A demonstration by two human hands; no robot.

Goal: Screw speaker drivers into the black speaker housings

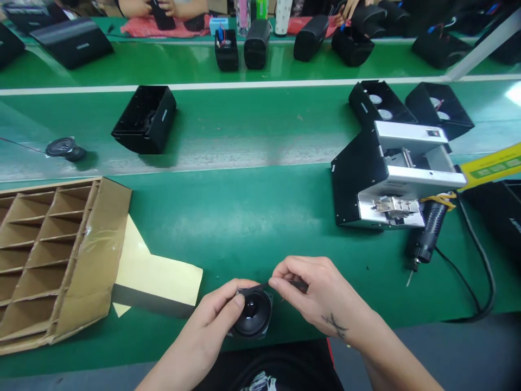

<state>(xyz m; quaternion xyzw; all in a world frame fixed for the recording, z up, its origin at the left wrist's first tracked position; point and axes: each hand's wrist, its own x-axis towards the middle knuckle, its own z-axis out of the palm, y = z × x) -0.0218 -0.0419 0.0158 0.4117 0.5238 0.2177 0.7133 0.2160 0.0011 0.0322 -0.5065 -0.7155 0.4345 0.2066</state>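
A small round black speaker (253,314) with a squarish frame sits at the table's front edge. My left hand (215,312) is closed on its left side, with the thumb pressing on the rim. Between the thumb and fingers of my right hand (311,290) is a thin black strip (260,286), one end of it lying along the speaker's upper edge. The other end curls under my right palm, partly hidden. Left of my hands lie pale yellow sheets (175,274), one with a dark strip along its lower side.
A divided cardboard box (103,239) stands at the left. To the right are a silver-and-black machine (366,174) and an electric screwdriver (427,233) with its cable. Black housings (146,119) and another speaker (65,147) stand farther back. Another person's hands (163,6) show at the top.
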